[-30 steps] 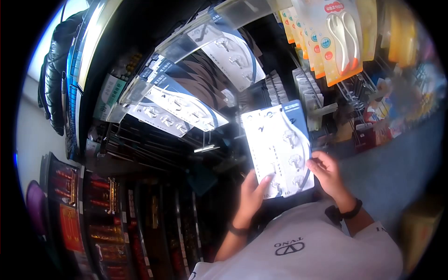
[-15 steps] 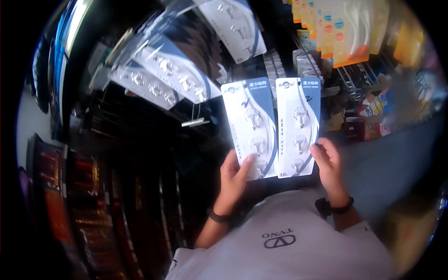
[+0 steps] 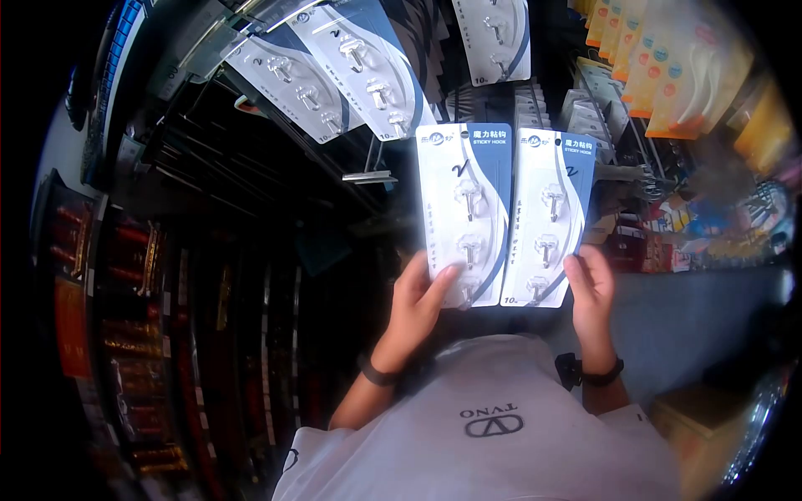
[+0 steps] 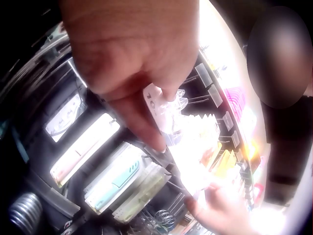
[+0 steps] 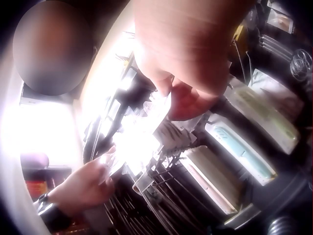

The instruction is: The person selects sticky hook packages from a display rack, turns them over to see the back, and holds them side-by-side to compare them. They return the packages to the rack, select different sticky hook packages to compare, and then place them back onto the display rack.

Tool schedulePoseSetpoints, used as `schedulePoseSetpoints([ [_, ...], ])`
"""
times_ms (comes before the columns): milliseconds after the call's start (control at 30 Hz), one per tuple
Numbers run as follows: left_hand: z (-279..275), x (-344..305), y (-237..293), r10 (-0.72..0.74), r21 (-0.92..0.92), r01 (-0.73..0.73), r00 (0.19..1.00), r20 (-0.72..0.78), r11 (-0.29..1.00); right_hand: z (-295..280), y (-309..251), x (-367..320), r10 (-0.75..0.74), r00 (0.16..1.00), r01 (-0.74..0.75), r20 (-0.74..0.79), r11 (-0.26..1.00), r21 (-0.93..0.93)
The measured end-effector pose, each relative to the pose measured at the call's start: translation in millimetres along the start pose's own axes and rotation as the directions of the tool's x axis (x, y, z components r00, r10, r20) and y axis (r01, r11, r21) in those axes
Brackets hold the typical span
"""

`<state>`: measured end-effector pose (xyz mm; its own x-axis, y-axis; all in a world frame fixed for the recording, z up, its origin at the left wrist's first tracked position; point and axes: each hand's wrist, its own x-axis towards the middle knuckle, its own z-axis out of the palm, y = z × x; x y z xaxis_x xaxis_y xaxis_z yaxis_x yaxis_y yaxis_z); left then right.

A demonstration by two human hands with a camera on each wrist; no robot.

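Two blister cards of clear sticky hooks are held up side by side in the head view, printed in white and blue. My left hand (image 3: 418, 296) pinches the left card (image 3: 443, 225) at its lower left edge, thumb across the front. At the lower right edge of the right card (image 3: 526, 238), my right hand (image 3: 591, 288) grips with thumb in front and fingers behind. Both cards stand upright, fronts toward me, their inner edges close together. Glare washes out most of the cards in both wrist views.
More hook cards (image 3: 372, 79) hang on a rack at the upper left. Orange spoon packs (image 3: 668, 88) hang at the upper right. Shelves of red and gold packages (image 3: 138, 326) run down the left side. A cardboard box (image 3: 697, 422) stands at the lower right.
One second ago the cards overlapped; they have been spread apart and now stand side by side, one in each hand. The head view has shifted, bringing the hanging cards higher.
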<state>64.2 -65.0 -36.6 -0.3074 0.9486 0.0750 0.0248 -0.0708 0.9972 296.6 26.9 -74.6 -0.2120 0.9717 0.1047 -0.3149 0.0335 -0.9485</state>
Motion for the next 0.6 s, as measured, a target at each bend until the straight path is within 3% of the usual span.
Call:
schedulePoseSetpoints([
  [367,-0.3,-5.8,10.6,-0.076,-0.054,0.074,0.996,-0.036,0.996,2.5,0.3,1.3,-0.015,1.0,0.015,0.023,1.0,-0.022],
  [600,-7.4,-3.9,-2.1,0.011,0.018,-0.01,0.999,-0.05,1.0,0.7,5.2,0.9,-0.033,0.999,0.033,-0.004,0.999,-0.026],
])
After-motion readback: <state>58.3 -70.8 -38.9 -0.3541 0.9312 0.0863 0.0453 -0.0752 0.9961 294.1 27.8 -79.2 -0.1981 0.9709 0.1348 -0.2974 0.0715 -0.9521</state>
